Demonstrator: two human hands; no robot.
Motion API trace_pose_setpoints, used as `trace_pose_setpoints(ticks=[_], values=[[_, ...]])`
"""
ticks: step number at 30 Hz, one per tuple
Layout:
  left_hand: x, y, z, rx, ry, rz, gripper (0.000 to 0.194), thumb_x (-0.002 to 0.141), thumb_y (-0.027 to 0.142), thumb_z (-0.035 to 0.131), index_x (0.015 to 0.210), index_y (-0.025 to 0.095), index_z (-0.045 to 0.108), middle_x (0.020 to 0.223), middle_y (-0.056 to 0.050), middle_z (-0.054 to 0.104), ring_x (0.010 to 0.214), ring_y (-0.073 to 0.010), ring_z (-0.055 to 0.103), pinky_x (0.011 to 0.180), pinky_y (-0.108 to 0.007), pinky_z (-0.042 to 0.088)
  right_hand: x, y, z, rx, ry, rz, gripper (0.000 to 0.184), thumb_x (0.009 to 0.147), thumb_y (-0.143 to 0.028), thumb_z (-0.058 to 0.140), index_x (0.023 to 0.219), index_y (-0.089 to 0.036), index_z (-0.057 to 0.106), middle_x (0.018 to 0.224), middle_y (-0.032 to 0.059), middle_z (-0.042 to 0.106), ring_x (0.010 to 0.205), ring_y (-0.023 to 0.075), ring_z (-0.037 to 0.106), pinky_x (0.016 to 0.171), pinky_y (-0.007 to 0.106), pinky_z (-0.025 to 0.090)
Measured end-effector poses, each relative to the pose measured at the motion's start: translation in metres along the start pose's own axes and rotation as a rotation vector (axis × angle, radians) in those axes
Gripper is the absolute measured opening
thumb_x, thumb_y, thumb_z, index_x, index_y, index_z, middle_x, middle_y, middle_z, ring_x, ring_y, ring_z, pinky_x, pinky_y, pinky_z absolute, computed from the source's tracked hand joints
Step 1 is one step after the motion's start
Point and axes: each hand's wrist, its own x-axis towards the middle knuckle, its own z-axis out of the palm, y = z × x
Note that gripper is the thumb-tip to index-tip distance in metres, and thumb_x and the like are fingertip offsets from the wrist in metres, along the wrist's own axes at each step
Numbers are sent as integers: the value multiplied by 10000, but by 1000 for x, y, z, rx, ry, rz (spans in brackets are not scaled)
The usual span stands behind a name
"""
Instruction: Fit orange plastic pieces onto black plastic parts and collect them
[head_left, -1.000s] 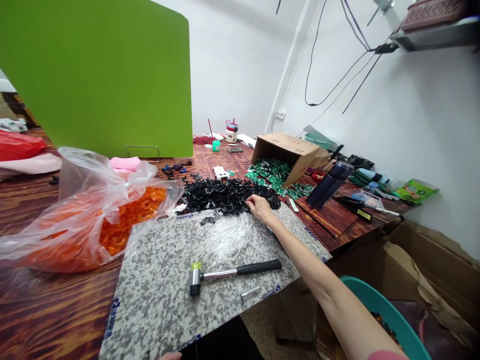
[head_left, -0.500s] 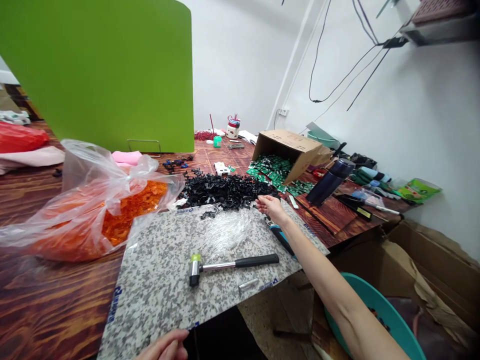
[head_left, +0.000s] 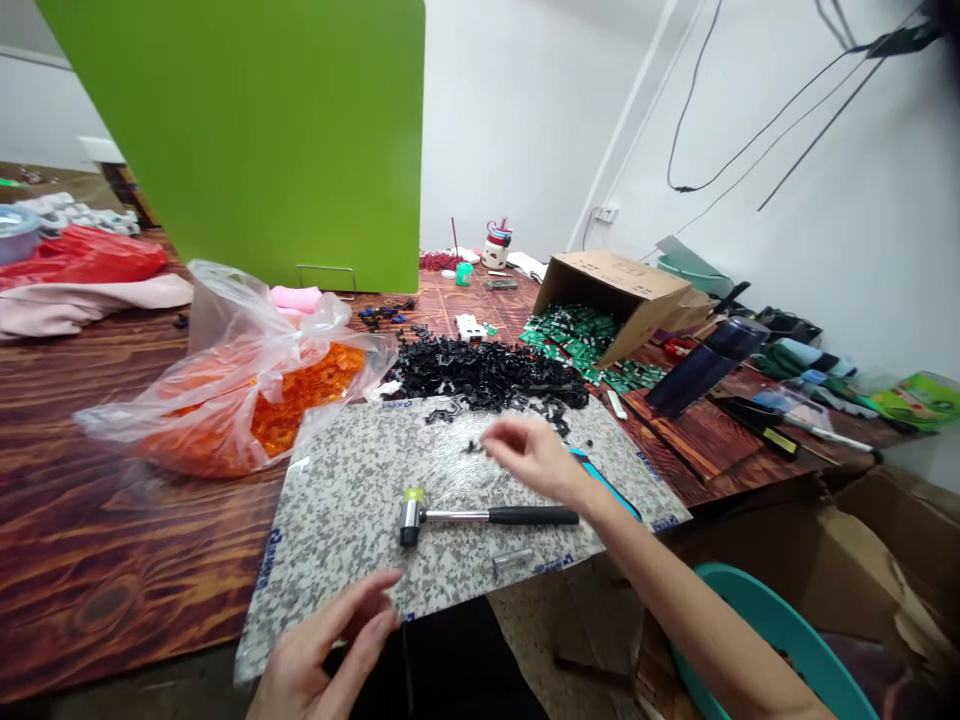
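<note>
My right hand (head_left: pixel 534 458) is over the speckled grey board (head_left: pixel 337 520), its fingertips pinching a small black plastic part (head_left: pixel 472 447). Beneath it lies a heap of thin clear strips (head_left: pixel 454 470). At the board's near edge my left hand (head_left: pixel 330 635) has thumb and fingers apart, with nothing in it. A mallet (head_left: pixel 457 516) with a yellow and a black face lies between the hands, its black handle pointing right. Nearer me rests a short metallic rod (head_left: pixel 513 558). A blue-and-black tool (head_left: pixel 604 485) is partly hidden behind my right forearm.
A pile of black plastic parts (head_left: pixel 480 370) lies at the board's far edge. To its left sits a clear bag of orange pieces (head_left: pixel 225 410). Green circuit boards (head_left: pixel 574 330) spill from a tipped cardboard box (head_left: pixel 645 290). A dark flask (head_left: pixel 705 365) stands tilted in view at right.
My right hand has come back from the black pile toward the board's middle, now with a small black part. My left hand has risen farther into view, fingers spreading. The view has shifted left.
</note>
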Motion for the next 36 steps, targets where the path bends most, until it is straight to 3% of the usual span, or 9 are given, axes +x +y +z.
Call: trace_pose_setpoints(ticks=[3, 6, 11, 15, 19, 22, 24, 29, 36], values=[[20, 21, 2, 55, 1, 14, 303, 836, 345, 604, 1117, 237, 639, 729, 12, 688, 549, -121, 622, 537, -161, 500, -38, -24, 43, -217, -240, -163, 96, 739, -72, 608, 717, -149, 662, 569, -42, 551, 519, 77, 468, 520, 195, 333], [31, 32, 6, 82, -81, 71, 185, 831, 299, 588, 949, 197, 686, 683, -5, 648, 566, -137, 601, 549, -184, 480, -54, -30, 66, -465, -349, -332, 88, 769, -91, 566, 765, -131, 644, 631, -1, 581, 552, 99, 493, 530, 203, 348], [26, 26, 9, 8, -175, 1, 273, 875, 274, 490, 684, 189, 665, 654, -19, 617, 624, -159, 589, 598, -200, 466, -54, -13, 79, -492, -393, -391, 97, 819, -120, 558, 751, -136, 625, 648, 15, 606, 569, 103, 520, 548, 190, 375], [17, 15, 14, -135, -118, -138, 295, 859, 326, 534, 625, 183, 645, 596, 5, 557, 579, -144, 528, 553, -191, 432, -46, 0, 82, -533, -424, -436, 79, 856, -165, 575, 818, -142, 641, 681, 2, 638, 590, 86, 552, 556, 165, 395], [10, 6, 16, -272, -5, -324, 341, 845, 414, 563, 646, 159, 673, 542, 22, 494, 521, -118, 466, 496, -189, 385, 2, 14, 65, -815, -263, -394, 160, 925, -237, 520, 861, -163, 646, 776, -9, 673, 692, 74, 604, 644, 154, 447], [6, 3, 14, -382, 65, -420, 386, 810, 492, 586, 786, 135, 733, 532, 22, 490, 489, -110, 436, 448, -191, 350, 63, 28, 41, -972, -97, -301, 212, 966, -200, 432, 947, -123, 629, 902, 59, 670, 825, 131, 622, 756, 261, 491], [4, 2, 12, -430, 98, -461, 423, 789, 520, 600, 812, 124, 747, 530, 22, 480, 487, -106, 425, 438, -191, 336, 101, 36, 28, -1075, -47, -255, 187, 943, -261, 500, 1041, -141, 605, 1033, 66, 637, 909, 169, 617, 807, 356, 511], [-1, 1, 6, -461, 188, -512, 442, 785, 525, 608, 858, 115, 757, 559, 12, 507, 511, -104, 431, 461, -192, 351, 157, 41, 18, -1283, -173, -244, 272, 920, -306, 542, 1155, -169, 564, 1176, 82, 579, 988, 200, 597, 838, 405, 513], [3, -5, 5, -523, 234, -529, 428, 777, 512, 625, 892, 121, 757, 590, 4, 529, 549, -117, 455, 478, -196, 369, 172, 46, 25, -1410, -341, -276, 292, 913, -307, 555, 1158, -150, 562, 1178, 95, 576, 999, 208, 595, 846, 409, 509]])
